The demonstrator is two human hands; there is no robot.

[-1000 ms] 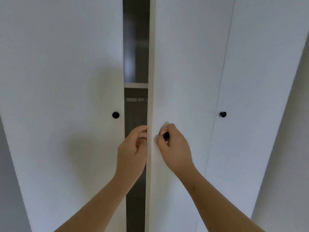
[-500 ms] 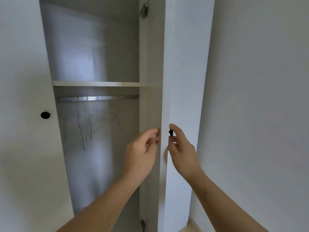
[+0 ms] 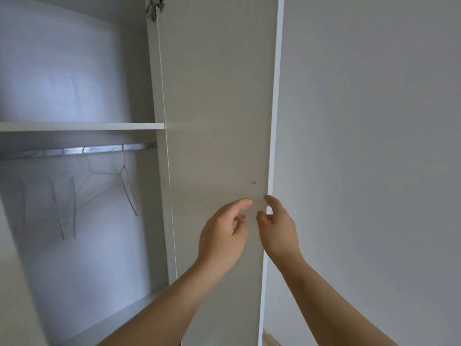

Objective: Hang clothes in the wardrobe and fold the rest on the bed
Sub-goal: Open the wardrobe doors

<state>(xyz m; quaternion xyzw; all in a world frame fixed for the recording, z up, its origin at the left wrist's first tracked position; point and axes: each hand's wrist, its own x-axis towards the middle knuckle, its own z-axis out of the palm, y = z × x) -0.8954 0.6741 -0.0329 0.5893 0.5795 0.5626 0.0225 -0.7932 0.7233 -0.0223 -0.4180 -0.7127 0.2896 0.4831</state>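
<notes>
The wardrobe door [image 3: 219, 108] stands swung wide, its beige inner face towards me. My right hand [image 3: 278, 231] is at the door's white free edge, thumb on the inner face and fingers curled round the edge, just below a small screw [image 3: 254, 182]. Beside it my left hand [image 3: 223, 236] hovers in front of the inner face with loosely curled fingers, holding nothing. Inside, several bare wire hangers [image 3: 109, 181] hang from a metal rail [image 3: 82, 150] under a white shelf [image 3: 82, 126]. No clothes are in view.
A plain white wall [image 3: 374, 146] fills the right side, close behind the open door. A hinge [image 3: 154, 6] sits at the door's top. The wardrobe floor [image 3: 107, 320] shows at the lower left, and another door's edge [image 3: 15, 283] at the far left.
The door has swung from nearly closed to wide open, exposing the rail and hangers. My right hand has slid off the black knob to the door's edge; my left hand has come off the edge.
</notes>
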